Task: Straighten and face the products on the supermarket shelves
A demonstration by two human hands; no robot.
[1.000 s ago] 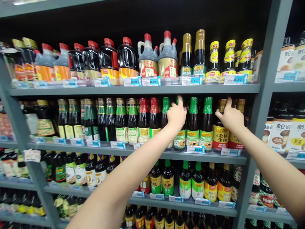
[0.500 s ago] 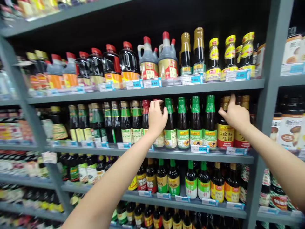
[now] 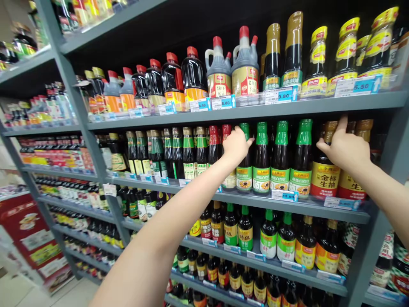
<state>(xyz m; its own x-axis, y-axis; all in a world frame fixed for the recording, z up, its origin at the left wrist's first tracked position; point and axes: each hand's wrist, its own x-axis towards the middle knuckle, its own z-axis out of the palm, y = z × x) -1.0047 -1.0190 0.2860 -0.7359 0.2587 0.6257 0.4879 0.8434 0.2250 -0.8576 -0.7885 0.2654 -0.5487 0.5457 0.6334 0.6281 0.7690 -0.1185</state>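
Note:
My left hand (image 3: 235, 146) reaches up to the middle shelf (image 3: 243, 198). Its fingers are curled round the neck of a dark sauce bottle (image 3: 230, 181), the red-capped one next to the green-capped bottles (image 3: 281, 157). Its fingertips touch the first green-capped bottle (image 3: 244, 177). My right hand (image 3: 347, 148) rests against the gold-capped bottles with red labels (image 3: 325, 179) at the right end of the same shelf. Its index finger points up and its thumb is spread. Whether its other fingers grip a bottle is hidden.
Grey store shelving (image 3: 223, 113) carries rows of dark sauce bottles with price tags (image 3: 284, 195) on the edges. Jugs with red caps (image 3: 220, 72) stand on the shelf above and more bottles (image 3: 268, 238) on those below. A red display (image 3: 28, 238) stands at the lower left by the floor.
My left hand moved left from a green-capped bottle to the red-capped one beside that row. The view swung left and closer. My right hand stayed on the gold-capped bottles.

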